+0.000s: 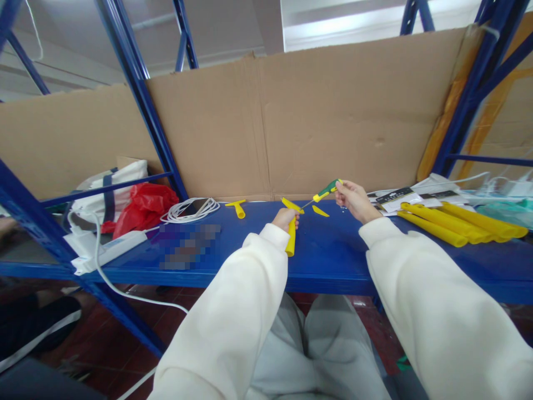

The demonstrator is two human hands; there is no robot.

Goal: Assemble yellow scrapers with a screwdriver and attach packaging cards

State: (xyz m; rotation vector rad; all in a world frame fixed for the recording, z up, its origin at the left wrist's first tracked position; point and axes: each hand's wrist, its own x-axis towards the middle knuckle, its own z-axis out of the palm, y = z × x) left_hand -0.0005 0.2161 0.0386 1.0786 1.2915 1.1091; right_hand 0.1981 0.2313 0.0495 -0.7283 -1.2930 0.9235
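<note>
Head view: the left hand (287, 218) closes around the stem of a yellow T-shaped handle (291, 242). The fingers cover the upper stem and part of the joint; the lower stem emerges below the grip, and the crosspiece shows above it. The right hand (353, 201) grips a green-and-yellow screwdriver (326, 191) by the rear of its grip, shaft directed down and left toward the crosspiece. Whether the tip touches the crosspiece cannot be determined at this size.

A loose yellow wedge-shaped piece (320, 211) lies between the two hands on the blue shelf (333, 264). Left of the left-hand grip lies a second yellow T-shaped handle (238, 209). Farther left, a coiled white cable (174, 213) partly covers a dark flat object; a pixelated patch nearer the shelf edge is unreadable. Right of the right-hand grip, yellow tubular parts (458, 225) overlap, concealing their count. Behind these, flat packets (395, 200) carry illegible print.
</note>
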